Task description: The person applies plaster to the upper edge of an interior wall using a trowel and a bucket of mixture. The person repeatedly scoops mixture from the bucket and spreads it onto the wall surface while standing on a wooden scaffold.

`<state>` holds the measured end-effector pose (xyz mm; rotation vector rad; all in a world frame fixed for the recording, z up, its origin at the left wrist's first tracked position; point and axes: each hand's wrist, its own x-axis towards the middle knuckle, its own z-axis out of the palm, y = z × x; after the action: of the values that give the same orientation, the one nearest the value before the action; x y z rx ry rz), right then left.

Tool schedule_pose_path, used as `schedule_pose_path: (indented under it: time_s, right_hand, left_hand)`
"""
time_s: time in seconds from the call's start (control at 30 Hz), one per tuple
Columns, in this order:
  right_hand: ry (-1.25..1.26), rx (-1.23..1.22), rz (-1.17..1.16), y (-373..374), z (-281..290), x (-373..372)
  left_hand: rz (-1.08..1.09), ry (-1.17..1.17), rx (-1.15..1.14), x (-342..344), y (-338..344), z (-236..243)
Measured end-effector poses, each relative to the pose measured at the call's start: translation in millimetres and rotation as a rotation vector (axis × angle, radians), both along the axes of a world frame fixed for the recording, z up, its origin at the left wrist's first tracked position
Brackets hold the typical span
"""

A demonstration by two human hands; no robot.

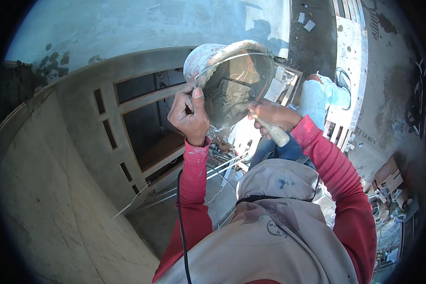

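A mortar-crusted bucket (203, 59) hangs tilted in front of me, its mouth turned toward me. Grey wet mortar (229, 97) lies inside it. My left hand (191, 113) is closed on the bucket's wire handle (213, 66) at the left of the rim. At the right side of the mouth, my right hand (272, 114) grips a trowel by its pale wooden handle (277, 135). The trowel's blade is hard to make out against the mortar and the bucket.
A smooth light-blue wall (128, 28) spans the far side. Window openings (151, 123) pierce the grey wall at left. A white plank (350, 52) runs along the right, with a jeans-clad leg (333, 92) beside it. Scrap and tools (388, 189) lie lower right.
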<state>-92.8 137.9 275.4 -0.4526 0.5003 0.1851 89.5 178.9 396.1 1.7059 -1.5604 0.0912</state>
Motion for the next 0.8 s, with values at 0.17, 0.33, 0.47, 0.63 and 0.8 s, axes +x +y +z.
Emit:
schedule_pose_path:
  time_s: [0.17,0.33,0.47,0.63,0.8]
  right_hand:
    - [-0.083,0.394,0.069,17.2,-4.2,14.0]
    - [-0.164,0.600,0.012,16.3,7.4,18.7]
    - [-0.002,-0.695,0.039,16.9,6.3,17.3]
    - [0.094,-1.506,0.112,-0.4,-20.4,-3.7]
    - [0.206,-1.181,0.105,-33.5,-9.8,12.5]
  left_hand:
    - [0.076,0.234,0.219,-0.4,12.0,-8.8]
    - [0.161,0.307,0.234,2.8,10.8,-24.8]
    - [0.309,0.447,0.194,16.4,3.1,-63.0]
    - [0.325,0.588,0.129,7.1,10.1,-89.6]
    - [0.310,0.544,0.322,-5.3,11.5,-86.3]
